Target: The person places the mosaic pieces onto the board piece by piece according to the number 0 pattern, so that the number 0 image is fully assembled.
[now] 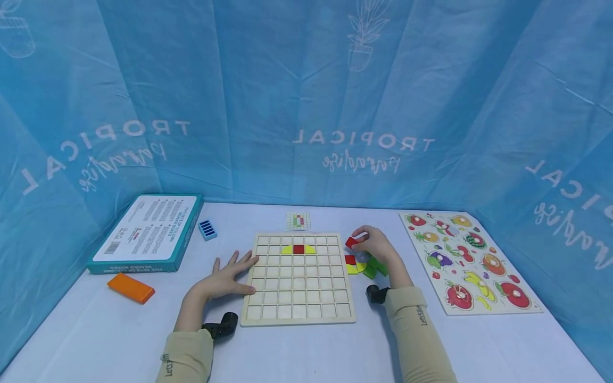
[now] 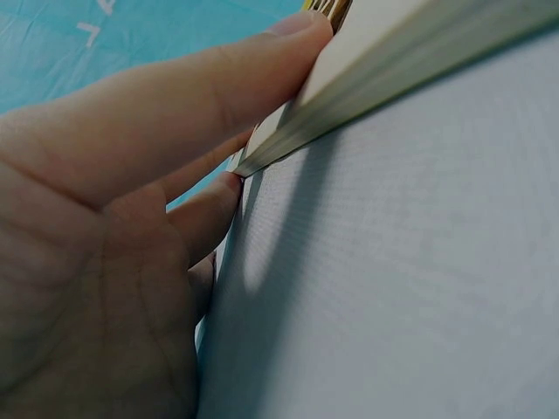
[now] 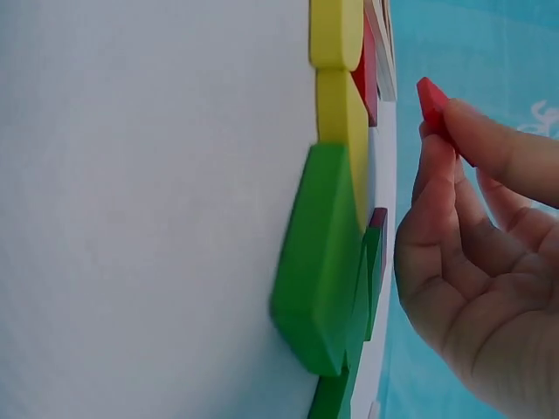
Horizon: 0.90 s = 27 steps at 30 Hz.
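A wooden grid board [image 1: 299, 298] lies in the middle of the table. In one of its upper rows a red square tile [image 1: 298, 249] sits between two yellow tiles with a curved side. My left hand [image 1: 222, 282] has its fingers spread and touches the board's left edge; in the left wrist view the thumb [image 2: 262, 65] rests on the rim. Thumb and fingers of my right hand [image 1: 378, 249] pinch a small red tile [image 3: 431, 100], raised over the loose pieces right of the board. Among those are green tiles [image 3: 319, 262], yellow tiles [image 3: 339, 35] and a red one.
Behind the board lies a small pattern card [image 1: 298, 221]. At left are a teal box [image 1: 143, 229], a blue slotted piece [image 1: 207, 230] and an orange block [image 1: 131, 288]. A fruit puzzle board [image 1: 466, 260] lies at right. A blue curtain [image 1: 258, 106] hangs behind the table.
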{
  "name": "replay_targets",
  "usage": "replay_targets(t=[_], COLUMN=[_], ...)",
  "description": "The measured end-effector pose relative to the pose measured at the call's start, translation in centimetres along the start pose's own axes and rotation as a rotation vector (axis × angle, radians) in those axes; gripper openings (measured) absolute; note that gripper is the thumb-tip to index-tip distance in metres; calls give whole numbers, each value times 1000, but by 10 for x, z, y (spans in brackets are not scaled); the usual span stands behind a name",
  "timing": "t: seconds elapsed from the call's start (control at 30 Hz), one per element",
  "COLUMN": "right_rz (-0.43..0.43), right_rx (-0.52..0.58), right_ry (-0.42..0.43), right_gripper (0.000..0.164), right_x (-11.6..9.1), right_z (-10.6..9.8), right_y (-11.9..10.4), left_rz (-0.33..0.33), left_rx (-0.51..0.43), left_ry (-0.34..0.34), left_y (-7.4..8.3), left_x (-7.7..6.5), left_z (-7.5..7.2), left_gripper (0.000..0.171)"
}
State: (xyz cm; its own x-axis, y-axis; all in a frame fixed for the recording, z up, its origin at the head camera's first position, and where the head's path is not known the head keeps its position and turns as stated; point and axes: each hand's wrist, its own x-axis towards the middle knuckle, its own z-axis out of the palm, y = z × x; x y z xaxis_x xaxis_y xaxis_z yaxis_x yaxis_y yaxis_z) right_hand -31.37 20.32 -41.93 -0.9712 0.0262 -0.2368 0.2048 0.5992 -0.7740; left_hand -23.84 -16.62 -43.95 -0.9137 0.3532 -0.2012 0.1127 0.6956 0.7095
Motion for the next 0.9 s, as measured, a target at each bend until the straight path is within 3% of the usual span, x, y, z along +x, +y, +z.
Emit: replay_targets(t=[0.57,0.9], right_rz=[1,-30], right_rx=[184,212], right_ry=[-20,-42], right_gripper=[23,23], right_x=[-7,-8], right_z=[16,24], right_y=[-12,-20], left_rz=[-6,12], left_rx=[-5,3], left_ry=[-2,-4], left_y=[-2,-2], left_x=[2,2], left_z=[1,-1], left_gripper=[90,90])
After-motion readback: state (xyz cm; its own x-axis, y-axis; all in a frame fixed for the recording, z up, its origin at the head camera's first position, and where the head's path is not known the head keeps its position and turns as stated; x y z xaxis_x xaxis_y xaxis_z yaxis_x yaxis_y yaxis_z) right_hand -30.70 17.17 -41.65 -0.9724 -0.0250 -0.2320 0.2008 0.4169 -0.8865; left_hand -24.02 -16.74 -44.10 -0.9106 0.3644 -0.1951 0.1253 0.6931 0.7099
